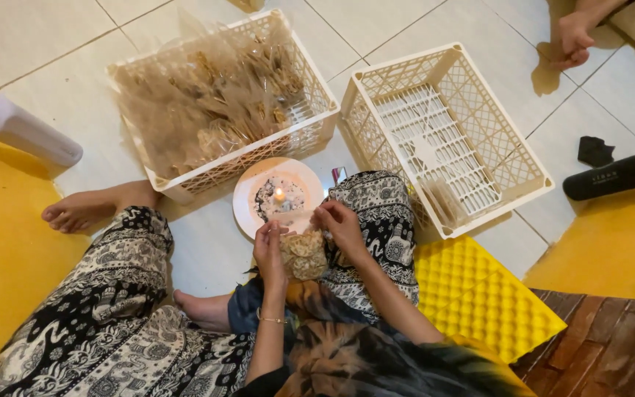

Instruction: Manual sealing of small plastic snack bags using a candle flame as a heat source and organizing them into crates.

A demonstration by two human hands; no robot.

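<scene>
Seated on a white tiled floor point(207, 257): left hand point(270, 254) and right hand point(341, 229), each grip closed on the top edge of a small clear plastic bag of pale brown crackers point(304, 254), held over the lap just beside a lit candle point(279, 195) on a round white plate point(248, 192). Beyond, a cream plastic lattice crate of filled bags point(222, 103); right, a nearly empty cream lattice crate point(446, 136).

This looks like a home floor turned into a small packing spot. A barefoot person sits on pale floor tiles point(207, 250) between yellow mats point(479, 294), with two plastic crates point(508, 158) and a plate point(248, 195) holding a lit candle point(279, 195) set straight on the floor.
</scene>
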